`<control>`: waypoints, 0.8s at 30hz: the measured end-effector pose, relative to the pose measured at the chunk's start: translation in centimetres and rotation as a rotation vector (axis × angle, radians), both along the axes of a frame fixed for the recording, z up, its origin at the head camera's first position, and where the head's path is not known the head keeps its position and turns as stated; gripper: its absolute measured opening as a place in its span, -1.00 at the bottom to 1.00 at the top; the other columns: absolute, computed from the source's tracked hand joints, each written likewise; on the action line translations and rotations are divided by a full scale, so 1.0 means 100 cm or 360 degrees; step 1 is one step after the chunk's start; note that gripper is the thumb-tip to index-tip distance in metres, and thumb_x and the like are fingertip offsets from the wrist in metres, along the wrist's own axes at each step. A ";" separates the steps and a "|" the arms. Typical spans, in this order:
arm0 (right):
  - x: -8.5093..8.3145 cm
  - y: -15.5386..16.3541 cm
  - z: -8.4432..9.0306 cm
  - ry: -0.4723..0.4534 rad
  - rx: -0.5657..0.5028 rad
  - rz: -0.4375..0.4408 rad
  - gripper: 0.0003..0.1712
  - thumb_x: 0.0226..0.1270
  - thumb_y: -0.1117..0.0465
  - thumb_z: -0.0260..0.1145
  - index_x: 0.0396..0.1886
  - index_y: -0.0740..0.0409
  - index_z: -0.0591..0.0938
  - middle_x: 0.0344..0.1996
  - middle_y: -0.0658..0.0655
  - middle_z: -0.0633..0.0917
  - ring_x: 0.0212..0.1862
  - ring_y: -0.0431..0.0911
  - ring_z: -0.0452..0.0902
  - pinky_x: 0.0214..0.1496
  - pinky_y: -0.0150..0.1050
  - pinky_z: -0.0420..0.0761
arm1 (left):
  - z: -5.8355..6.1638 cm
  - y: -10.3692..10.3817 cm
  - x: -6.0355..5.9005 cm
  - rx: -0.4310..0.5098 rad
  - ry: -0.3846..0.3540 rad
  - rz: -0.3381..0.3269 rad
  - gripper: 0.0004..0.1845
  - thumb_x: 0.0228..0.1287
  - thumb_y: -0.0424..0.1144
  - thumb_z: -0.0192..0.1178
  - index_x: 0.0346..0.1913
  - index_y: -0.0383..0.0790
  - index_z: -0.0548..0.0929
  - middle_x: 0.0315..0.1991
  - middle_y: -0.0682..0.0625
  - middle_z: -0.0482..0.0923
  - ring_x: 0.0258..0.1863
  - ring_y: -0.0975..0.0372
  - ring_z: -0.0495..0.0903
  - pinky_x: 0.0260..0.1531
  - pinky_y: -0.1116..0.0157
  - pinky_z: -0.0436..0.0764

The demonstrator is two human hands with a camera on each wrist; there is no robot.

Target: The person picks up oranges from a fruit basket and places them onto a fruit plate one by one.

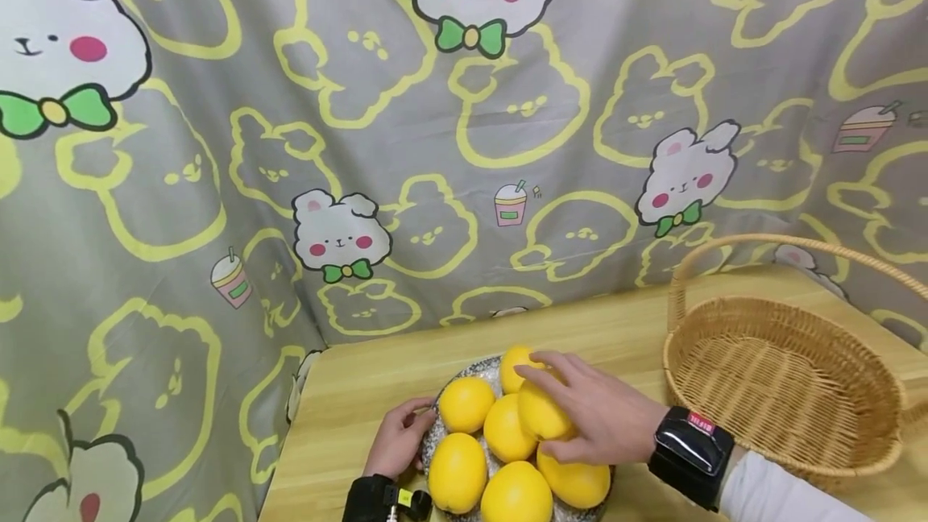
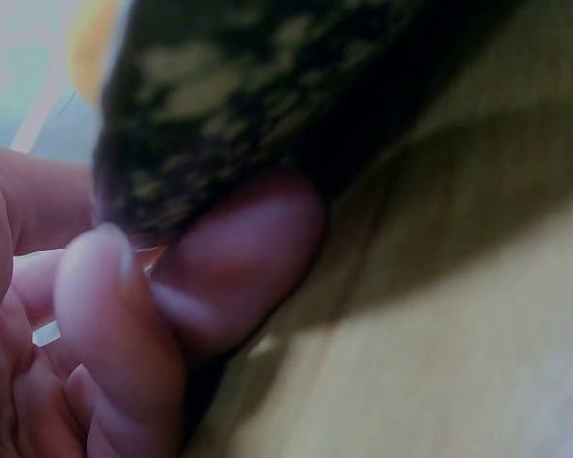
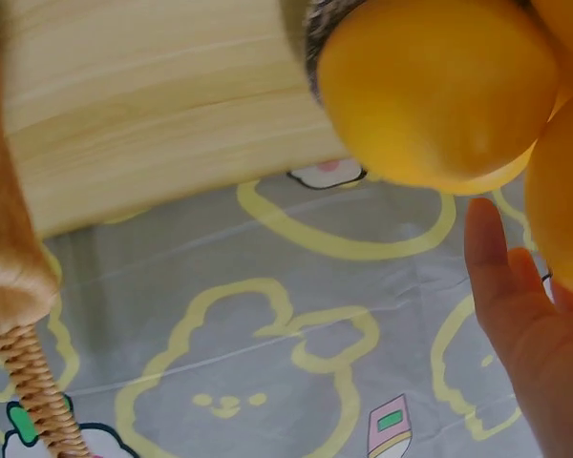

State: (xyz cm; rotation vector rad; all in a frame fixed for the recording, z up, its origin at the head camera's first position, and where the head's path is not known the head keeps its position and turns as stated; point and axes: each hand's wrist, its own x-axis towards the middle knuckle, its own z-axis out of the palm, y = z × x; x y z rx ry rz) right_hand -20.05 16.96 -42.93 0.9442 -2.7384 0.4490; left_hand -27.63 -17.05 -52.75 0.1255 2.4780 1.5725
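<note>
A speckled black-and-white plate carries several yellow fruits, among them one at its left and one at the front. My left hand grips the plate's left rim. In the left wrist view, a finger reaches beneath the dark speckled underside. Over the pile, my right hand holds an upper yellow fruit, fingers on its far side and thumb on the near side. The right wrist view shows fingertips close against the fruits, with a large one beside them.
A wicker basket with a tall arched handle stands at the right on the wooden table, just beyond the right wrist. Behind and to the left hangs a grey curtain printed with cartoon animals.
</note>
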 end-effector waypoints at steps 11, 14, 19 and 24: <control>-0.007 0.000 -0.004 0.0033 -0.0008 -0.0003 0.05 0.22 -0.22 0.47 0.63 -0.18 0.20 0.47 0.19 0.39 0.34 0.07 0.52 0.17 0.04 0.72 | -0.001 -0.034 -0.002 -0.0045 -0.0031 0.0087 -0.53 0.52 -0.07 0.18 0.36 -0.22 0.58 -0.37 -0.05 0.63 -0.74 0.29 0.39 -0.71 0.28 0.62; -0.010 0.006 -0.005 -0.0039 -0.0024 -0.0049 0.05 0.18 -0.15 0.51 0.61 -0.21 0.22 0.48 0.19 0.37 0.35 0.11 0.52 0.17 0.07 0.72 | 0.000 -0.040 -0.008 -0.0039 -0.0050 0.0035 -0.51 0.53 -0.08 0.17 0.37 -0.25 0.56 -0.33 -0.05 0.63 -0.71 0.28 0.42 -0.69 0.28 0.64; -0.016 0.024 -0.006 -0.0105 0.0004 -0.0133 0.06 0.19 -0.16 0.52 0.62 -0.18 0.21 0.52 0.26 0.33 0.34 0.20 0.53 0.20 0.18 0.70 | -0.002 -0.049 -0.017 -0.0056 -0.0103 -0.0082 -0.51 0.56 -0.10 0.15 0.39 -0.29 0.54 -0.30 -0.05 0.61 -0.65 0.27 0.49 -0.61 0.29 0.67; -0.026 0.043 -0.007 -0.0110 -0.0008 -0.0246 0.03 0.23 -0.05 0.51 0.63 -0.11 0.21 0.51 0.35 0.33 0.32 0.27 0.53 0.15 0.20 0.72 | 0.005 -0.065 -0.022 -0.0167 -0.0161 -0.0194 -0.50 0.58 -0.09 0.11 0.40 -0.32 0.51 -0.26 -0.09 0.63 -0.59 0.23 0.63 -0.53 0.25 0.74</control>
